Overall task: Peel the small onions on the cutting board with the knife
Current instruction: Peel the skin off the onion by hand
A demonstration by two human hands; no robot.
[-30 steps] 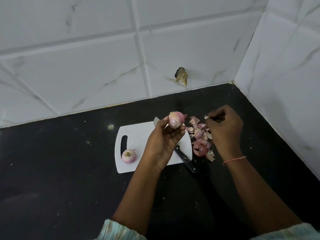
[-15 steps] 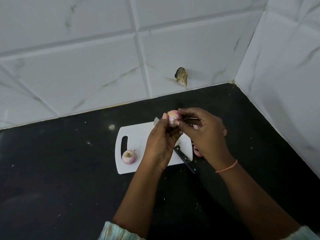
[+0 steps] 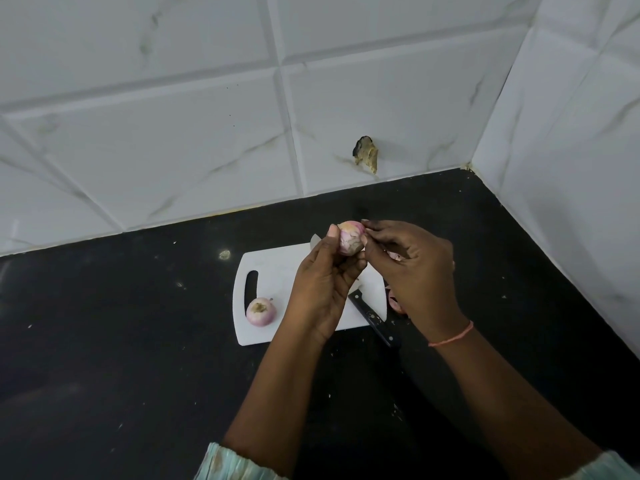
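Head view: cutting board (image 3: 277, 268) bears one onion (image 3: 261, 311).

Lighting's pretty soft and even, no harsh glare. White wall tiles (image 3: 207, 140) come out bright, black table (image 3: 104, 375) stays dark w/ only faint sheen. Grout lines bend toward the edges, wide-angle warp. Sleeves (image 3: 235, 462) at bottom look blurry, center's sharp enough.
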